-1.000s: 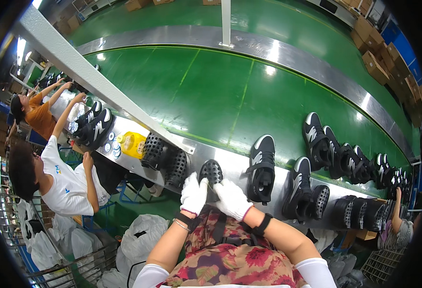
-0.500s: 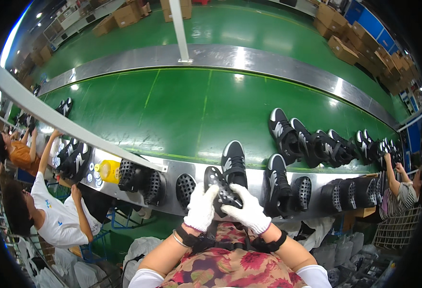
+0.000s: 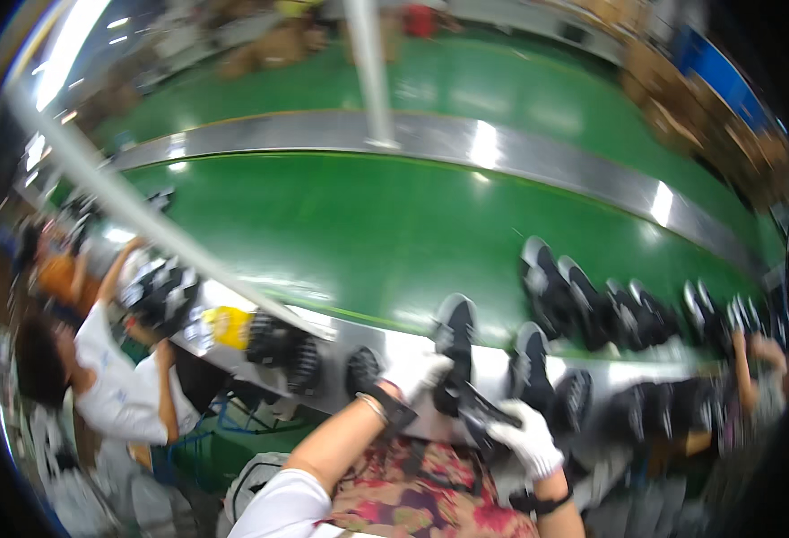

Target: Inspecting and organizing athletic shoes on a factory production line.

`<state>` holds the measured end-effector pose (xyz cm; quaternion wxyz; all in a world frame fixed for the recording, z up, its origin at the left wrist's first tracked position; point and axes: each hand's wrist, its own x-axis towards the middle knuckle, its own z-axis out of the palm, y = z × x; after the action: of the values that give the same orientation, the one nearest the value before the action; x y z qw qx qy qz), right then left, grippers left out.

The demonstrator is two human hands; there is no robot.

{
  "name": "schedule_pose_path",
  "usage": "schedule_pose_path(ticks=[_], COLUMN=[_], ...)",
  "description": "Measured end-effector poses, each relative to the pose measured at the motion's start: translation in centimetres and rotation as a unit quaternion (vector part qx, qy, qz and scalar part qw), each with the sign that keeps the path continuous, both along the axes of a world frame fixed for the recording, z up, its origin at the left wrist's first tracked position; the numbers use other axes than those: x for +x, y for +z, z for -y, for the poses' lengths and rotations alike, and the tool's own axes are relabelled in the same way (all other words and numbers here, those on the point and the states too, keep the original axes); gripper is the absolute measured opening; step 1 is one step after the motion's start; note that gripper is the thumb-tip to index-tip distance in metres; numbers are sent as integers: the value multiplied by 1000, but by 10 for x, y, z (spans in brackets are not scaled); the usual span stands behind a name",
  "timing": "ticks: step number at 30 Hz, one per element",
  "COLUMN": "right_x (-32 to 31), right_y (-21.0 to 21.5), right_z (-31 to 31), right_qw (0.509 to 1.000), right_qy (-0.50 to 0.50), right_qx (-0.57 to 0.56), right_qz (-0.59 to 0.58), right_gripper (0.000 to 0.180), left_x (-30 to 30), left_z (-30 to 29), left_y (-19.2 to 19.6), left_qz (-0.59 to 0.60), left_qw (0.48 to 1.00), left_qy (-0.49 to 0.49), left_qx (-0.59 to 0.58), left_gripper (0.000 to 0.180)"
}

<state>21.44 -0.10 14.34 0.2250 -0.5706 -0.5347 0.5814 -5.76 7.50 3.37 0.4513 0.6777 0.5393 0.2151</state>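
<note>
My right hand (image 3: 524,438), in a white knit glove, is closed on a black shoe-shaped piece (image 3: 484,414) tilted in front of my apron. Blur hides its detail; a moment earlier its round holes showed. My left hand (image 3: 417,375), gloved too, is at the left side of a black sneaker (image 3: 455,336) with a pale toe. Its fingers are smeared, so I cannot tell whether they grip the shoe. Left of that hand lies a black perforated piece (image 3: 362,369). Another black sneaker (image 3: 531,368) stands above my right hand, beside a second perforated piece (image 3: 574,399).
Several black shoes (image 3: 583,300) line the green belt (image 3: 341,233) at the right. A yellow bottle (image 3: 230,327) and dark perforated pieces (image 3: 287,350) sit on the metal ledge at left. A slanted pale post (image 3: 170,233) crosses the left side. Co-workers (image 3: 112,377) sit at both sides.
My hands have moved apart. The left has let go of the perforated piece and gone up to the sneaker; the right has carried the piece to the right. The view has shifted and blurred.
</note>
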Motion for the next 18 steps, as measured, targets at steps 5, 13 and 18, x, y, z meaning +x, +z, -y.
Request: schedule_pose_path(ticks=[5, 13, 18], right_x=[9, -3, -7], right_y=[-1, 55, 48], right_z=[9, 4, -1], right_qw=[997, 999, 996], right_qy=[-14, 47, 77], right_qx=[-20, -9, 8], right_qz=[-72, 8, 45], right_gripper=[42, 33, 30], left_x=[46, 57, 87], left_z=[11, 6, 5], left_y=[67, 28, -37], left_qz=[178, -251, -283], left_qw=[979, 941, 905], left_qy=[29, -169, -79], left_qx=[-97, 149, 307], left_gripper=[61, 41, 25])
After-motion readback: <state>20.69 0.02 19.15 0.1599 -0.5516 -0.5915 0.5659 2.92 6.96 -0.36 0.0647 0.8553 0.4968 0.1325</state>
